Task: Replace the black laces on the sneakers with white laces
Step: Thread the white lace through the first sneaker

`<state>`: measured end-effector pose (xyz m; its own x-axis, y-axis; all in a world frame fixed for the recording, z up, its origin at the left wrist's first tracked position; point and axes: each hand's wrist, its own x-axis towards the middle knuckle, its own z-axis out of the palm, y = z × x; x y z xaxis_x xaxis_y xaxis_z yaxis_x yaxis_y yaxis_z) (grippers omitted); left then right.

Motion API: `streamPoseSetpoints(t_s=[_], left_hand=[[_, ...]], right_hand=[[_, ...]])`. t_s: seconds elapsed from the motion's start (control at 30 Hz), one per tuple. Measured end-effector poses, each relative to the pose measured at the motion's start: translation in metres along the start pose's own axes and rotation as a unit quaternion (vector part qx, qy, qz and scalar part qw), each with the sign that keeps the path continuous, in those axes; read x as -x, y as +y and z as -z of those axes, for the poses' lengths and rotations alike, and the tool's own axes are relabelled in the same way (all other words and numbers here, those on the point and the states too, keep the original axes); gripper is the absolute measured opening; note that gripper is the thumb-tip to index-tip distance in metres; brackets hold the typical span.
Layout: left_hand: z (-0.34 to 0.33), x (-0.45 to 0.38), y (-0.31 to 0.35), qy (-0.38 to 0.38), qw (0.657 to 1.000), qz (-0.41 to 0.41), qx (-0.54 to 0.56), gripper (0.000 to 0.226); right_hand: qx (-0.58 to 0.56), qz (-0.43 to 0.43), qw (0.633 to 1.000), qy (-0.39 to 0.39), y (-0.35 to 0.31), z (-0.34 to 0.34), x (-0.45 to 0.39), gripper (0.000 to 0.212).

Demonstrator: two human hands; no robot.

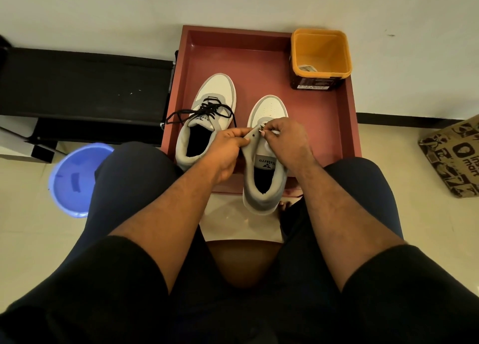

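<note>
Two white and grey sneakers lie on a red tray [324,115]. The left sneaker [212,94] carries black laces [204,111], loosened and trailing off to the left. The right sneaker [264,162] is tilted with its heel over the tray's near edge. My left hand [225,149] grips its grey eyelet flap. My right hand [287,141] pinches a thin lace tip at an eyelet on that flap. The lace itself is mostly hidden by my fingers; I cannot tell its colour.
An orange tub [321,56] with something pale inside stands in the tray's far right corner. A blue plastic basin [75,180] sits on the floor at left, a printed cardboard box [456,157] at right. A black frame [85,84] lies left of the tray. My knees flank the shoes.
</note>
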<state>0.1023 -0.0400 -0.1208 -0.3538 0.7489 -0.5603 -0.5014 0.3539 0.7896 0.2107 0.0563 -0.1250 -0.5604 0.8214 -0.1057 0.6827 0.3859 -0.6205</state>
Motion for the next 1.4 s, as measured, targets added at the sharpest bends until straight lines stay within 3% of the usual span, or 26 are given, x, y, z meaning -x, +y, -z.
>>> streamPoseSetpoints(t_s=[0.5, 0.6, 0.73, 0.97, 1.23, 1.33, 1.4], left_hand=[[0.005, -0.002, 0.003, -0.009, 0.998, 0.044, -0.048, 0.029], [0.0, -0.005, 0.001, 0.0, 0.995, -0.006, -0.095, 0.023], [-0.007, -0.014, -0.005, 0.08, 0.961, -0.141, -0.223, 0.011], [-0.009, -0.025, -0.01, 0.093, 0.976, -0.09, -0.177, 0.015], [-0.016, -0.026, -0.01, 0.135, 0.945, -0.142, -0.26, 0.012], [-0.014, -0.012, 0.009, 0.19, 0.97, -0.127, -0.082, 0.02], [-0.004, 0.0, 0.033, 0.225, 0.958, -0.145, 0.101, 0.02]], right_hand=[[0.12, 0.072, 0.99, 0.004, -0.009, 0.001, 0.007, 0.019], [0.105, 0.062, 0.992, 0.021, -0.011, 0.001, 0.008, 0.019], [0.125, 0.068, 0.99, 0.014, -0.01, 0.005, 0.009, 0.02], [0.106, 0.05, 0.993, 0.009, -0.01, 0.004, 0.009, 0.02], [0.101, 0.031, 0.994, 0.012, -0.009, 0.005, 0.012, 0.018], [0.116, 0.025, 0.993, 0.019, -0.008, 0.007, 0.013, 0.018], [0.111, 0.012, 0.993, 0.026, -0.008, 0.009, 0.014, 0.02]])
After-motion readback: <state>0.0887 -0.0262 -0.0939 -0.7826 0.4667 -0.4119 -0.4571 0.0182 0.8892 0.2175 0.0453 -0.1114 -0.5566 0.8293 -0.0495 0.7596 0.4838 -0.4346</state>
